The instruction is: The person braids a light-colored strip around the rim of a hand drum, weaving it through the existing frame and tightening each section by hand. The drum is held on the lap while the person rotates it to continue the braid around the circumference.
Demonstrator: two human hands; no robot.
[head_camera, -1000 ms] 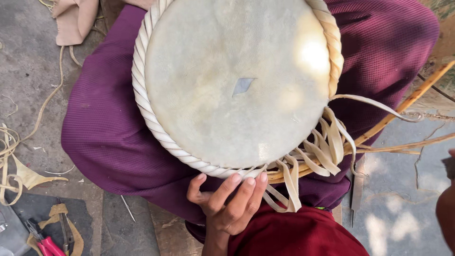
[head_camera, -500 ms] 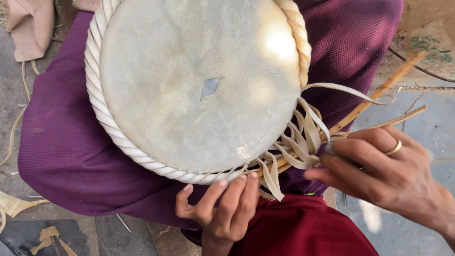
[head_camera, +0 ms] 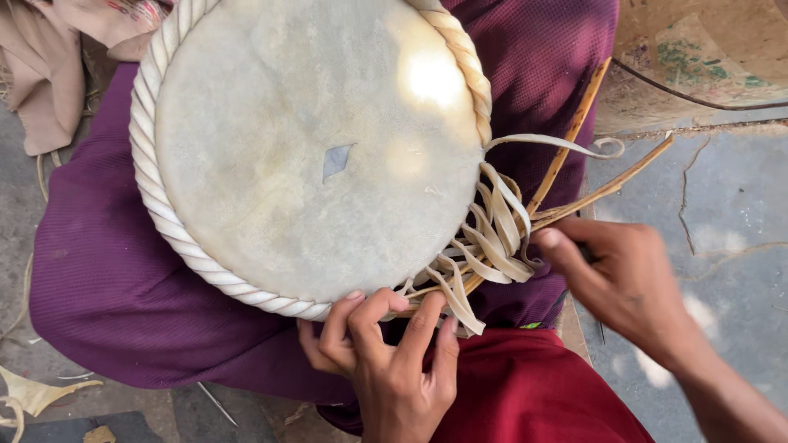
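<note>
Round drum head (head_camera: 316, 148) sits on the lap, on purple cloth (head_camera: 98, 271), filling the upper-centre of the view. Pale hide skin is stretched flat, w/ a small diamond-shaped hole (head_camera: 336, 161) near its middle.

Rim work: twisted pale braid (head_camera: 168, 221) runs neatly along the edge from approx 1 o'clock, anticlockwise past 9, down to approx 6. That part looks done. From approx 3 to 5 o'clock the edge is not braided: loose flat strips (head_camera: 492, 246) fan out unwoven, one long strip curling off toward 3 o'clock. Two thin cane sticks (head_camera: 574, 135) poke out from under the skin toward 2 o'clock. So by my read most of the rim is laced, a short arc at lower right is left.

Left hand (head_camera: 386, 361) at 6 o'clock: fingers curled up onto the rim where braid ends, pressing the edge and the nearest strip ends, gripping the rim rather than relaxed.

Right hand (head_camera: 620, 275) at approx 4 o'clock: thumb tip touching the loose strips; fingers bent over something dark and thin, can't tell what, or how firmly it's held.

Red cloth (head_camera: 525, 394) below the hands. Strip scraps (head_camera: 33, 394) on the ground at 8 o'clock; beige cloth (head_camera: 49, 74) at 10.
</note>
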